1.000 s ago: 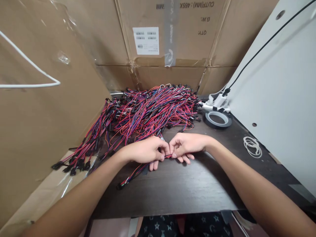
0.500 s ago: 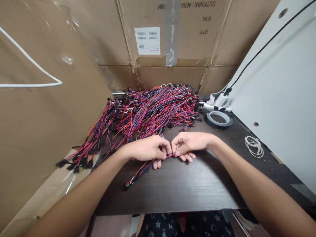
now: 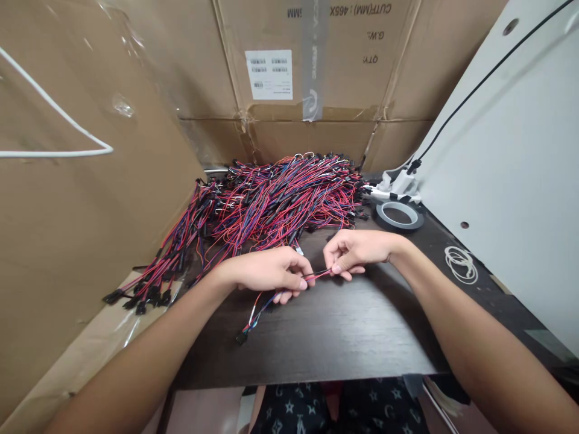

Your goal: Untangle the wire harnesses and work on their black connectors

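My left hand (image 3: 269, 272) is closed around a thin red, blue and black wire lead (image 3: 259, 309) above the dark table (image 3: 344, 337). The lead's black connector end trails toward me on the table. My right hand (image 3: 357, 250) pinches the same lead's other end between thumb and fingers, a short red stretch showing between both hands. Just behind my hands lies a large heap of similar wire leads (image 3: 275, 202).
Cardboard boxes (image 3: 316, 72) wall the back and left. A white panel (image 3: 520, 157) leans at the right, with a black tape roll (image 3: 399, 217) and a coil of white bands (image 3: 460, 263) beside it. A bundle of leads (image 3: 156, 283) spills off the table's left edge.
My hands have drawn slightly apart, the right one lifting and moving right, so a short length of red wire now shows between them. The trailing connector end shifted a little rightward.
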Available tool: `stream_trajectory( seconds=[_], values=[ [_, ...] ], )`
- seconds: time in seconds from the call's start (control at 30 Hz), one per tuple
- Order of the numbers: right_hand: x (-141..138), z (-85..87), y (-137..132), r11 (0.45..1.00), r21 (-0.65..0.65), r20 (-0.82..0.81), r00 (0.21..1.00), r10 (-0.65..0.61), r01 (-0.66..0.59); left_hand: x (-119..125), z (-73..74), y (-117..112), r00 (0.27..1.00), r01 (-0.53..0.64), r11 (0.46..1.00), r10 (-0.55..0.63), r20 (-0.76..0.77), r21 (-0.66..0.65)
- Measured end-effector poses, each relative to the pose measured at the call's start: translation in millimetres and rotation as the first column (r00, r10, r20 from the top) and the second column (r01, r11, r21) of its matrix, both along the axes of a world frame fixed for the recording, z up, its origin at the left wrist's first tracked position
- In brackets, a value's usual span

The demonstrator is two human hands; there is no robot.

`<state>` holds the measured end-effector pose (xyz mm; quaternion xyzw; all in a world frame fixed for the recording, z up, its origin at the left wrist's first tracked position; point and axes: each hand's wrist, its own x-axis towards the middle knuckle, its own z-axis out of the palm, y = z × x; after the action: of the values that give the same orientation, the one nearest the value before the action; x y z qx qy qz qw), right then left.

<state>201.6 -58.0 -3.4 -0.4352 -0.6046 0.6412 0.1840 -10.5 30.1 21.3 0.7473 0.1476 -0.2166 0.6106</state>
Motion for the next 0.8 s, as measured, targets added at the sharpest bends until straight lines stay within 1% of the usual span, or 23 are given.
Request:
stream_trajectory(
  seconds=[0.17,0.33,0.4,0.5,0.6,0.7,0.8],
  values=[
    [10.6,6.6,-3.1,0.992,0.116,0.052,0.997,-0.053,0.047,-0.8,5.2,1.4,1.000,-0.002,1.000,0.002,-0.001,-0.008],
    [10.6,10.5,-3.8,0.961,0.260,0.128,0.983,-0.134,0.097,-1.6,7.3,3.6,1.000,0.013,1.000,-0.013,-0.023,0.009],
    [8.4,9.6,-3.1,0.956,0.276,0.141,0.980,-0.143,0.100,-1.4,5.4,3.6,0.999,0.006,1.000,-0.006,-0.036,0.006],
    [5.8,8.0,-2.1,0.956,0.275,0.155,0.977,-0.146,0.100,-0.4,-1.2,3.4,0.998,-0.024,0.999,0.021,-0.064,-0.048],
    [4.2,7.4,-0.9,0.957,0.273,0.174,0.974,-0.145,0.094,0.6,-7.3,3.1,0.997,-0.028,0.996,0.021,-0.074,-0.089],
    [3.2,6.7,0.3,0.953,0.290,0.176,0.973,-0.148,0.092,1.4,-8.7,2.2,0.998,-0.036,0.993,0.031,-0.048,-0.113],
    [1.8,6.6,0.4,0.942,0.318,0.165,0.972,-0.166,0.107,2.4,-7.7,0.4,0.997,-0.071,0.992,0.069,-0.025,-0.104]
  ],
)
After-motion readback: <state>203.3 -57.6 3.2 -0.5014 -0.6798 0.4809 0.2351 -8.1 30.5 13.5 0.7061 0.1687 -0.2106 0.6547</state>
